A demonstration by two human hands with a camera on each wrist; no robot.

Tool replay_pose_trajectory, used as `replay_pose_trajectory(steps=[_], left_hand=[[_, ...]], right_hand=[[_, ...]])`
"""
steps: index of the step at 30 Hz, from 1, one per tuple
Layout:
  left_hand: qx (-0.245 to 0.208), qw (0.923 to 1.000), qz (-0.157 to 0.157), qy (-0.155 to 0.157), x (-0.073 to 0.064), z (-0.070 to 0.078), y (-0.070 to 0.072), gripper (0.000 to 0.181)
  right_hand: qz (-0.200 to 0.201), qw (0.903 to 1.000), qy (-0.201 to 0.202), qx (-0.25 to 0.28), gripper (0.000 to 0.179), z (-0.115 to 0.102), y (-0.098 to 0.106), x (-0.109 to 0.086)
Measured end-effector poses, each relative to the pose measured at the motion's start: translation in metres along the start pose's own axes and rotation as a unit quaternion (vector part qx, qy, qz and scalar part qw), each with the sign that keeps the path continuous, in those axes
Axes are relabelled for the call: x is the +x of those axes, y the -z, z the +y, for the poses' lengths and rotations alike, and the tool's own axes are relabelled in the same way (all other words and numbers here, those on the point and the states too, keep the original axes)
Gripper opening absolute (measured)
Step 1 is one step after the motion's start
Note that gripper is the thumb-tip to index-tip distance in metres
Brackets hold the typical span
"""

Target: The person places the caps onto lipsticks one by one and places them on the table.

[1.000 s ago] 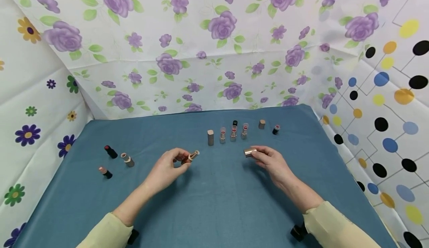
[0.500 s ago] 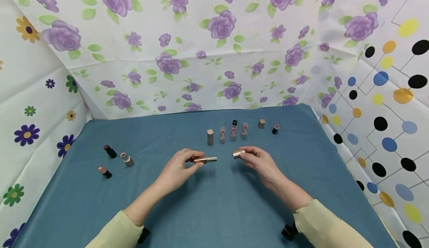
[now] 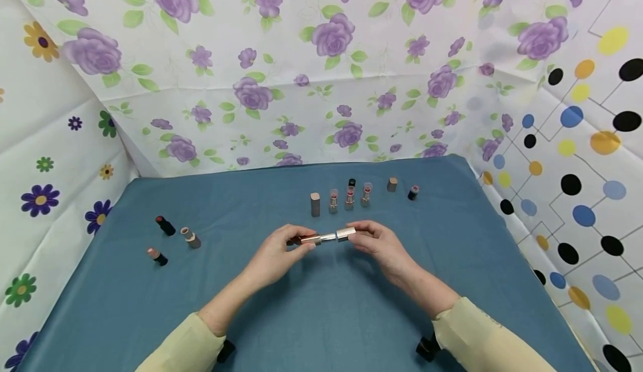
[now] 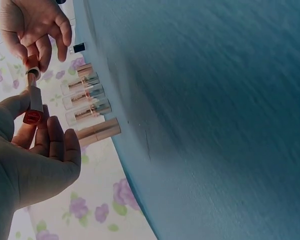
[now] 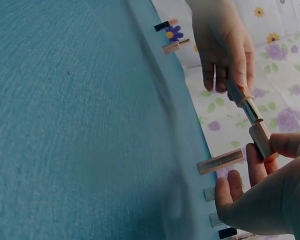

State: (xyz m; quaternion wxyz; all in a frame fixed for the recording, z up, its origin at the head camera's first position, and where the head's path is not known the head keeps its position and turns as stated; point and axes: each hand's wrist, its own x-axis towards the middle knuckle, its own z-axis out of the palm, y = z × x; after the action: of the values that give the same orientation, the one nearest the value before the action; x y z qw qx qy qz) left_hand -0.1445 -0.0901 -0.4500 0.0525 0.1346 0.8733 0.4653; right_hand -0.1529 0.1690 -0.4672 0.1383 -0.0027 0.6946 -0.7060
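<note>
Left hand [image 3: 273, 252]: mine; thumb and fingers pinch the lipstick tube [image 3: 310, 239] by its wider base, which leaves the narrow metal neck bare and pointing right.
Right hand [image 3: 379, 246]: mine; thumb and fingertips pinch the metallic cap [image 3: 345, 234] near its far end, I judge so that its mouth stays unobstructed.
Tube and cap: raised above the blue cloth [image 3: 321, 316], midway between my hands, nearly in one line; neck tip at the cap's mouth, whether just inside I cannot tell. The matching angle presumably lets the two ends face squarely.
Base end: red, seen from the left wrist; a light pinch likely serves for so slim a piece.
Left group: red lipstick [image 3: 165, 226], pink lipstick [image 3: 158, 257], taupe tube [image 3: 191, 238]; capless, loosely spaced, perhaps so each can be picked up singly.
Back row: closed taupe lipstick [image 3: 315, 205] upright beside three clear-capped lipsticks [image 3: 349, 199], near one another; probably stood on end to save room.
Far right: brown piece [image 3: 392, 185] and short black-based lipstick [image 3: 413, 192], apart from the clear-capped three.
</note>
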Motion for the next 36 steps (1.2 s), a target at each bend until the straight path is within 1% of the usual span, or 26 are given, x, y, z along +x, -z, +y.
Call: replay_pose_trajectory(steps=[5,9,14,18,22,26,28,33,36], left_hand=[[-0.008,1.0000,-0.005,-0.002,0.001,0.000,-0.002,0.019],[-0.011,0.9998,-0.013,-0.009,0.002,0.001,-0.002,0.019],[-0.016,0.9996,-0.018,-0.016,0.003,0.003,-0.003,0.018],[-0.020,0.9994,-0.022,-0.019,0.003,0.004,-0.005,0.019],[-0.016,0.9994,-0.024,-0.020,0.003,0.003,-0.006,0.019],[0.020,0.9990,-0.032,-0.025,0.006,0.005,-0.006,0.019],[0.045,0.9974,-0.042,-0.037,0.008,0.006,-0.006,0.019],[0.095,0.9890,-0.092,-0.066,0.012,0.007,-0.006,0.018],[0.111,0.9847,-0.113,-0.072,0.014,0.004,-0.005,0.018]], right_hand=[[-0.023,0.9996,0.008,0.014,0.041,0.001,-0.002,-0.001],[-0.039,0.9991,0.015,0.010,0.040,0.001,-0.005,-0.001],[-0.048,0.9986,0.021,0.003,0.041,0.000,-0.009,-0.002],[-0.055,0.9982,0.024,0.004,0.045,0.000,-0.010,-0.002],[-0.053,0.9984,0.020,-0.003,0.046,0.000,-0.010,-0.001],[-0.047,0.9986,0.016,-0.020,0.042,0.000,-0.011,0.000],[-0.047,0.9982,0.022,-0.031,0.041,-0.001,-0.013,0.000],[-0.065,0.9942,0.047,-0.071,0.036,-0.005,-0.017,0.000],[-0.075,0.9914,0.059,-0.090,0.032,-0.011,-0.016,0.000]])
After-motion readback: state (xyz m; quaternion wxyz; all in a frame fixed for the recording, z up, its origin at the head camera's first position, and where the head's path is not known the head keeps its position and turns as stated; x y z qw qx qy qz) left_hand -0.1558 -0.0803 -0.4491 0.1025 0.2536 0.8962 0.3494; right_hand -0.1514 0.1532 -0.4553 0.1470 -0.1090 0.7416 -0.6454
